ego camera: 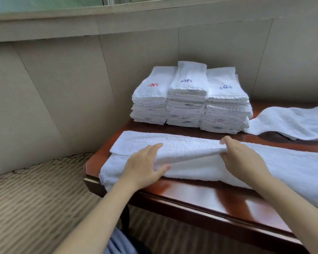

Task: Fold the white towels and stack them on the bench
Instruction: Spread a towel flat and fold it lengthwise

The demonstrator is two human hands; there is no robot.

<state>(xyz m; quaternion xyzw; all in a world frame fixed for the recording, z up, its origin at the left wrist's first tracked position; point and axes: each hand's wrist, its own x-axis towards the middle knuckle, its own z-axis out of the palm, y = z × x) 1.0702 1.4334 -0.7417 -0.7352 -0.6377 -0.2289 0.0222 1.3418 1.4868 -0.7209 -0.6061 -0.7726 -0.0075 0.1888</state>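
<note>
A long white towel (187,143) lies lengthwise across the red-brown wooden bench (200,195), its upper layer partly folded over the lower one. My left hand (145,165) grips the raised fold edge, fingers on top and thumb beneath. My right hand (244,158) pinches the same fold edge further right, lifting it a little. Behind the towel, three neat stacks of folded white towels (189,99) stand side by side at the bench's back, with red and blue embroidery on top.
Another unfolded white towel (292,121) lies crumpled at the back right of the bench. Beige wall panels (81,88) close in the back and left. Striped carpet (35,198) lies left of the bench's end.
</note>
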